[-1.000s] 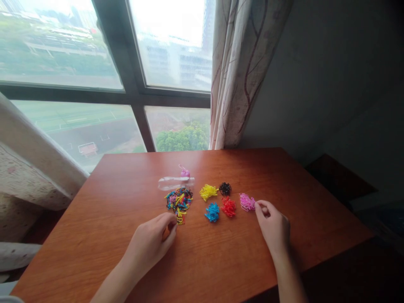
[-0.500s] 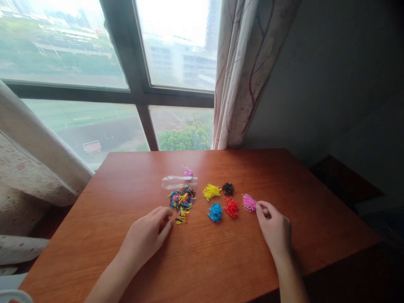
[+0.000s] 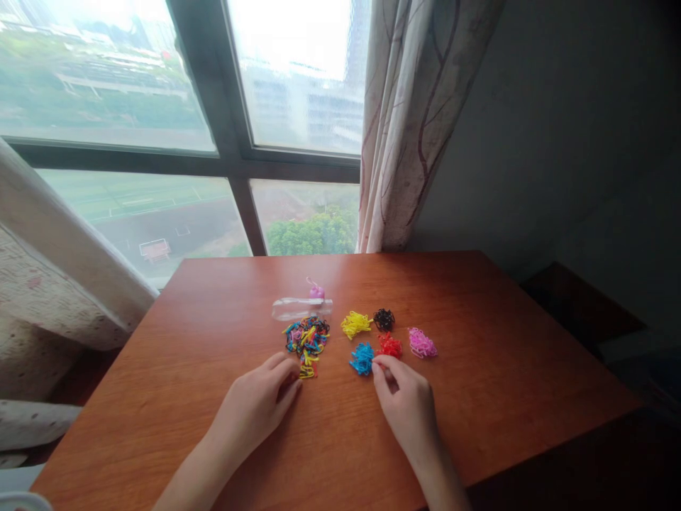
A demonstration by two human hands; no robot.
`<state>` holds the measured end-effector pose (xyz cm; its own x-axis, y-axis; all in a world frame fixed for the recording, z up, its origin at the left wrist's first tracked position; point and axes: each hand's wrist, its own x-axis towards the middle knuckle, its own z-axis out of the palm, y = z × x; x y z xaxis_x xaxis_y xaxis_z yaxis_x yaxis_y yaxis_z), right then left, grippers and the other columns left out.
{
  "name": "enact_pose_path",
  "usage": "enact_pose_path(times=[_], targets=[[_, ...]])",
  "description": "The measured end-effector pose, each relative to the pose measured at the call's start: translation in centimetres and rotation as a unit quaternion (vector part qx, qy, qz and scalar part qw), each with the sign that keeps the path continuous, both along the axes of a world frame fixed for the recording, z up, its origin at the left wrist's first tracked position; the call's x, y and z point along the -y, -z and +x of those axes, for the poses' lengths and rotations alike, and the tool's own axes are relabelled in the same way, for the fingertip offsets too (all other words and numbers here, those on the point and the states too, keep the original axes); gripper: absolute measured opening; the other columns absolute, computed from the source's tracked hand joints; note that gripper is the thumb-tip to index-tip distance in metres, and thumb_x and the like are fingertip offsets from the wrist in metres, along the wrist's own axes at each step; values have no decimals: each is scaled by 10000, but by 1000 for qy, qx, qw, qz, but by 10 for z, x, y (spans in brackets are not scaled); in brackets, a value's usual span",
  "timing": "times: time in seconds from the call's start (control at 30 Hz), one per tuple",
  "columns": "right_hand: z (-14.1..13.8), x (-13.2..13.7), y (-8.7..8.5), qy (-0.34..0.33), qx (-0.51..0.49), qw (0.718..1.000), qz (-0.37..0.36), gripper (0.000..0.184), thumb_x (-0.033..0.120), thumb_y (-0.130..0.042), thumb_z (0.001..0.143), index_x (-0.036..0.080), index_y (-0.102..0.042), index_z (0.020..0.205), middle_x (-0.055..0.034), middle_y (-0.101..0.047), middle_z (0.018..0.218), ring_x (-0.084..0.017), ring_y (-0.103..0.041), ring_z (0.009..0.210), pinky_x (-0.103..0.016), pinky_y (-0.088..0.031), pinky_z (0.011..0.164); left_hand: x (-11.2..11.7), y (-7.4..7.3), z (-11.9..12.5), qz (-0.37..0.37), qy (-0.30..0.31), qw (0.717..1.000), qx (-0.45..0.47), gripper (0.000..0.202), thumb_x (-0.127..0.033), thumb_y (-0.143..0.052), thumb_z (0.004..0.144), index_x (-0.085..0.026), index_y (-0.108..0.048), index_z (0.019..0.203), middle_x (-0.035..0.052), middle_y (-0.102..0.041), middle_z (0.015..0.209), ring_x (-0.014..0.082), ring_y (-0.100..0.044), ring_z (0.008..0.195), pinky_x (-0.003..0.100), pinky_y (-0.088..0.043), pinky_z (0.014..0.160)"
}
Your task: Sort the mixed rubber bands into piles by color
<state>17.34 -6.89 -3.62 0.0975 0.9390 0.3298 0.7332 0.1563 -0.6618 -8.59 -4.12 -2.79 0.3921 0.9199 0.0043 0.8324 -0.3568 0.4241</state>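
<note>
A mixed heap of small coloured rubber bands (image 3: 308, 335) lies on the brown table. My left hand (image 3: 266, 394) rests at its near edge, thumb and fingertips drawn together beside a few yellow, black and red bands. Whatever is between those fingertips is hidden. Just in front of the blue band pile (image 3: 362, 358) and the red band pile (image 3: 390, 345) is my right hand (image 3: 407, 397), its thumb and forefinger pinched together. I cannot make out anything in that pinch. Sorted piles of yellow bands (image 3: 355, 324), black bands (image 3: 384, 319) and pink bands (image 3: 422, 343) lie around.
Behind the mixed heap lie a clear plastic bag or sleeve (image 3: 295, 309) and a small pink-purple object with a loop (image 3: 317, 292). The wooden table (image 3: 511, 397) meets a window with curtains (image 3: 394, 142) at the back. A white rim (image 3: 24, 501) shows at the lower left.
My right hand has moved left, away from the pink pile to the blue and red piles. My left hand has shifted slightly right, closer to the loose bands at the heap's near edge.
</note>
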Motion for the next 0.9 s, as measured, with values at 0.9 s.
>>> enact_pose_path(times=[0.9], targets=[[-53,17,9,-137,35,989,-42,166,136,-517,894,231,-644,846,7,-687,762,-153,-640,708,-227,-392,651,-13,-18,12,36,12,997,65,158,-239,-468,923,-227,-616,867,-2,-655,863,120,-598,678,203,-431,607]])
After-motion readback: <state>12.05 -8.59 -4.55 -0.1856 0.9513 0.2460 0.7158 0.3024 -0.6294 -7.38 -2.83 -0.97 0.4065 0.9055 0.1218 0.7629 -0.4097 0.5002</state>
